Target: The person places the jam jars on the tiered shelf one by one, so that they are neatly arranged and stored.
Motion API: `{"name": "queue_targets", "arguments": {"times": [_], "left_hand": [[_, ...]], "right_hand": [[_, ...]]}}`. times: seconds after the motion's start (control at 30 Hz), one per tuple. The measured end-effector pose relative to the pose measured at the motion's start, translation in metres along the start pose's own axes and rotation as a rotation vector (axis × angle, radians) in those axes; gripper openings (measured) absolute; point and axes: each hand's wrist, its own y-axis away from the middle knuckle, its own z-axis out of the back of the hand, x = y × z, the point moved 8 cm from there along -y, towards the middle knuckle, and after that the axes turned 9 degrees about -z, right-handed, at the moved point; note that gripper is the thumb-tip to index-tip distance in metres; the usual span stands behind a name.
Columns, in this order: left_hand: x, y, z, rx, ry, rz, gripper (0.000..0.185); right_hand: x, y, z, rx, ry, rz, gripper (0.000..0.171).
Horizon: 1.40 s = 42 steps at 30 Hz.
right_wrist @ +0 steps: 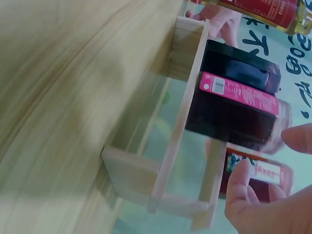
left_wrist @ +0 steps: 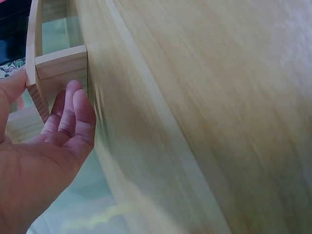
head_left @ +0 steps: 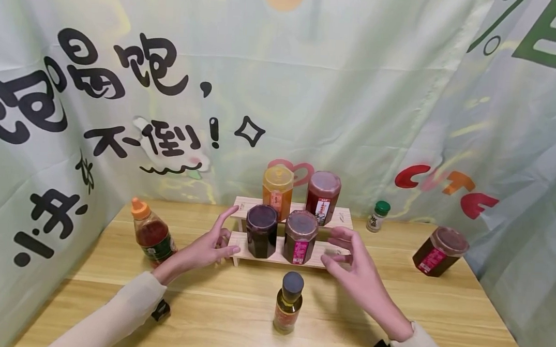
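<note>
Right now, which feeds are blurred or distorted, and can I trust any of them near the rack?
Head view: sharp and evenly lit, with slight wide-angle bending at the edges; both hands, left hand and right hand, flank the wooden rack. Left wrist view: table smeared by motion blur. Right wrist view: tabletop streaked and tilted, though the jar label stays fairly readable.

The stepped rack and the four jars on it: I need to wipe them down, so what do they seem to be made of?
The stepped rack looks like pale unfinished wood: grain and raw cut ends show in both wrist views. The four jars seem clear glass or hard plastic, glossy, with dark contents showing through and printed paper labels; which of the two cannot be told. Their lids look like plastic.
</note>
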Motion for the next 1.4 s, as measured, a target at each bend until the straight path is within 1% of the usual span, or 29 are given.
{"name": "queue_targets", "arguments": {"times": [0.13, 0.27, 0.33, 0.53, 0.7, 0.93, 1.03, 1.1, 1.17, 1.27, 1.4], "left_hand": [[0.001, 0.001, -0.001, -0.001, 0.009, 0.003, 0.105], [0.0, 0.001, 0.0, -0.01, 0.015, 0.007, 0.104], [0.0, 0.0, 0.0, -0.011, 0.017, 0.008, 0.104], [0.001, 0.001, 0.001, -0.009, 0.02, 0.02, 0.104], [0.0, 0.001, 0.002, -0.012, 0.014, 0.023, 0.104], [0.001, 0.0, 0.001, -0.004, 0.014, 0.018, 0.104], [0.001, -0.001, 0.001, -0.007, 0.007, 0.015, 0.104], [0.0, 0.0, 0.001, -0.008, 0.004, 0.012, 0.104], [0.0, 0.0, 0.001, -0.008, 0.008, 0.015, 0.104], [0.001, 0.0, 0.0, -0.009, 0.019, 0.022, 0.104], [0.003, 0.001, 0.0, -0.012, 0.024, 0.031, 0.105]], "right_hand": [[0.003, 0.007, 0.017, -0.057, -0.003, 0.064, 0.048], [0.005, 0.01, 0.04, -0.12, 0.005, 0.113, 0.045], [0.004, 0.013, 0.054, -0.159, 0.015, 0.118, 0.043], [-0.003, 0.021, 0.096, -0.266, 0.06, 0.077, 0.042], [-0.012, 0.026, 0.124, -0.327, 0.118, 0.033, 0.045], [-0.019, 0.031, 0.17, -0.462, 0.188, -0.037, 0.045], [-0.023, 0.029, 0.188, -0.511, 0.191, -0.062, 0.049], [-0.029, 0.028, 0.198, -0.538, 0.182, -0.091, 0.056], [-0.038, 0.027, 0.205, -0.56, 0.173, -0.138, 0.064], [-0.053, 0.028, 0.214, -0.586, 0.188, -0.218, 0.076], [-0.073, 0.024, 0.223, -0.579, 0.238, -0.307, 0.088]]}}
